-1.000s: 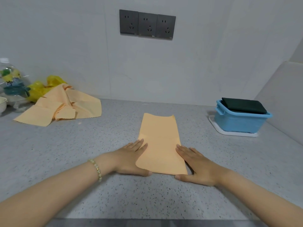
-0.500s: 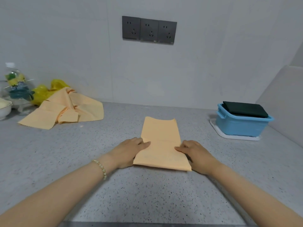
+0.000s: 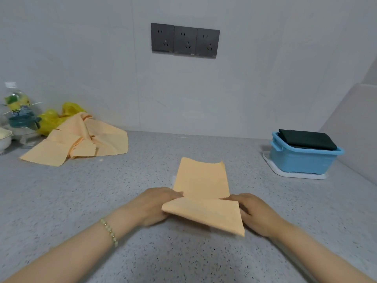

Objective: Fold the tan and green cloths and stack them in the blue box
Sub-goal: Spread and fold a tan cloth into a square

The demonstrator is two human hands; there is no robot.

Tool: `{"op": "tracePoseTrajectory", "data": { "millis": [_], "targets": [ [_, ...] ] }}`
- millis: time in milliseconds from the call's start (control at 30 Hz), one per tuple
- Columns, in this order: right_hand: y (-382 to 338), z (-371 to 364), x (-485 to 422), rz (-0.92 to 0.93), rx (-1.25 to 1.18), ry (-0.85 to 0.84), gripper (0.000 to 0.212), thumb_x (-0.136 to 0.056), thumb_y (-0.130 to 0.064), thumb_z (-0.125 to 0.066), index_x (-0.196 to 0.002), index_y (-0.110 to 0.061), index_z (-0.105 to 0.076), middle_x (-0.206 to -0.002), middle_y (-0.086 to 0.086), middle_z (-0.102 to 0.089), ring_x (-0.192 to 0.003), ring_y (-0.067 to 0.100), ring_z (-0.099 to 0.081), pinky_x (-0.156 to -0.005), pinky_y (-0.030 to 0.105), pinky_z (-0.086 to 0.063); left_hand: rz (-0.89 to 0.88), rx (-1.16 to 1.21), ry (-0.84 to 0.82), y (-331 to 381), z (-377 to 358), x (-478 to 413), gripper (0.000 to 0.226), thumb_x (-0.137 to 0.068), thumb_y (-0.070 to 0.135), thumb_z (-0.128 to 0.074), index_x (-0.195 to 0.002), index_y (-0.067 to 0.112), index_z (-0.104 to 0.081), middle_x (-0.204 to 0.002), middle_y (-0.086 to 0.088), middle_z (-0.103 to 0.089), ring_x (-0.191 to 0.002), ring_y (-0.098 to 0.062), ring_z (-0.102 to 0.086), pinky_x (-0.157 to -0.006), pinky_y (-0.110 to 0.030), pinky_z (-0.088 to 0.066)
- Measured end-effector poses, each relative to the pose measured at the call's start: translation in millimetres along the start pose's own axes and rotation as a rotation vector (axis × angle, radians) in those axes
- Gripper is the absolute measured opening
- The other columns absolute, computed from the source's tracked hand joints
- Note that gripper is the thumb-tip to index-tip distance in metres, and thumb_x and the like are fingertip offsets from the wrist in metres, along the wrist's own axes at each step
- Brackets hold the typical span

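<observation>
Head view, tan cloth point(image 3: 201, 180) near end lifted

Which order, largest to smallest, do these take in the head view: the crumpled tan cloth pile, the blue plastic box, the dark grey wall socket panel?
1. crumpled tan cloth pile
2. blue plastic box
3. dark grey wall socket panel
The last two look close, and the panel is farther away.

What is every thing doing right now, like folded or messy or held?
tan cloth: folded strip, near end lifted
left hand: grips its near left corner
right hand: grips its near right corner
tan pile: crumpled, unfolded
green cloth: folded, lying in the box
blue box: open, cloth showing above its rim
sockets: nothing plugged in
bottle: upright, capped
</observation>
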State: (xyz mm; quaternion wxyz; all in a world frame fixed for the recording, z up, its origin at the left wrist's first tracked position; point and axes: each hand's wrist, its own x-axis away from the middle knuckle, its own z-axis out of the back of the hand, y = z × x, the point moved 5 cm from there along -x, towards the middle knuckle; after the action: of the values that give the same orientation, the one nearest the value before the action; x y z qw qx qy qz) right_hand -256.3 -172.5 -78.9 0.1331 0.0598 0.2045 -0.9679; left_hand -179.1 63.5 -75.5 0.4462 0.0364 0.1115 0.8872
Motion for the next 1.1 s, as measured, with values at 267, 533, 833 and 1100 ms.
{"op": "tracePoseTrajectory", "data": {
  "millis": [267, 533, 833, 1100],
  "targets": [
    [16, 2, -37, -0.414, -0.291, 0.23, 0.034, -0.093, -0.027, -0.057, -0.063, -0.016, -0.046, -0.06, -0.003, -0.045, -0.056, 0.01, -0.04, -0.054, 0.023, -0.028, 0.395, 0.58, 0.181, -35, 15, -39, 0.052, -0.094, 0.052, -0.047, -0.057, 0.016, -0.038, -0.054, -0.001, -0.041, -0.053, -0.018, -0.04, -0.058, -0.028, -0.028],
    [21, -12, -41, -0.613, -0.192, 0.437, 0.019, -0.085, -0.025, -0.06, -0.069, -0.016, -0.057, -0.063, -0.005, -0.054, -0.057, 0.01, -0.047, -0.052, 0.026, -0.034, 0.531, 0.59, 0.331, -43, -8, -41, 0.043, -0.089, 0.038, -0.063, -0.057, 0.017, -0.043, -0.053, 0.003, -0.039, -0.051, -0.012, -0.035, -0.056, -0.026, -0.024],
    [26, -9, -40, -0.625, -0.029, 0.517, 0.024, -0.089, -0.033, -0.058, -0.07, -0.02, -0.058, -0.059, -0.009, -0.054, -0.053, 0.005, -0.046, -0.046, 0.023, -0.029, 0.607, 0.495, 0.359, -42, -13, -43, 0.04, -0.09, 0.042, -0.06, -0.058, 0.021, -0.048, -0.054, 0.007, -0.044, -0.052, -0.01, -0.041, -0.052, -0.025, -0.027],
    [23, -12, -43, -0.619, 0.147, 0.446, 0.023, -0.093, -0.035, -0.05, -0.08, -0.017, -0.055, -0.067, -0.004, -0.059, -0.062, 0.014, -0.054, -0.053, 0.027, -0.035, 0.62, 0.531, 0.356, -39, -15, -42, 0.032, -0.087, 0.039, -0.065, -0.067, 0.016, -0.058, -0.067, 0.002, -0.057, -0.064, -0.014, -0.051, -0.061, -0.024, -0.037]
  ]
}}
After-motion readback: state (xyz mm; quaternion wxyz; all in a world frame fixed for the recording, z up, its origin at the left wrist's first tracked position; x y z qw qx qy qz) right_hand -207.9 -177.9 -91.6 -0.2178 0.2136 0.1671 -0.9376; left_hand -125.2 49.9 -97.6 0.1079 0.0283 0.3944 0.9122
